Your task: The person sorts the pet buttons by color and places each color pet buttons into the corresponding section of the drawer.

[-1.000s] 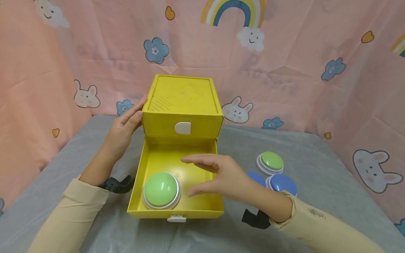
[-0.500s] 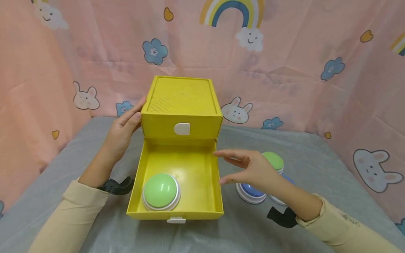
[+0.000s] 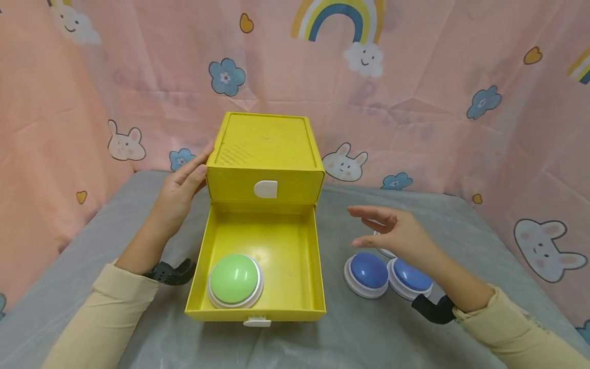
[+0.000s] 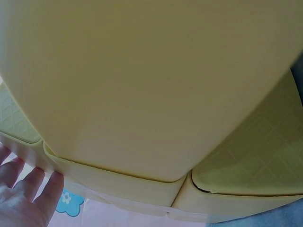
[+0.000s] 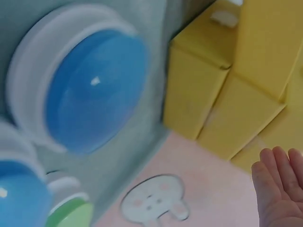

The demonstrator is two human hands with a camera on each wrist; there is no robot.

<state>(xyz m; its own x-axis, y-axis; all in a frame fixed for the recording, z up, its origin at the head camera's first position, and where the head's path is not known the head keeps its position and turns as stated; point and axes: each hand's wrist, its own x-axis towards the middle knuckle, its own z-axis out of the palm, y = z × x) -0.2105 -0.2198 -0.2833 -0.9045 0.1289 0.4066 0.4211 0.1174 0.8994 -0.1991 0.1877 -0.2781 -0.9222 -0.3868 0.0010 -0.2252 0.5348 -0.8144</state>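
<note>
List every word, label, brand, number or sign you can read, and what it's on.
No text can be read in any view.
Right sleeve: faint dark marks, too blurred to read.
Backdrop: pictures plain, but some pale marks are too faint to tell whether they are letters.
Box and buttons: none seen.

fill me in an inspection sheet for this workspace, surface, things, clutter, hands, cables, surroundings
Surface: grey cloth, lightly creased.
Job's things: yellow drawer unit, its lower drawer pulled out with one green button inside; to the right on the cloth, two blue buttons and a second green button, mostly hidden in the head view.
Clutter: nothing seen.
Left hand: fingers against the unit's left side.
Right hand: raised, thumb apart from fingers, holding nothing.
Cables: nothing seen.
Surroundings: pink backdrop with cartoon prints.
</note>
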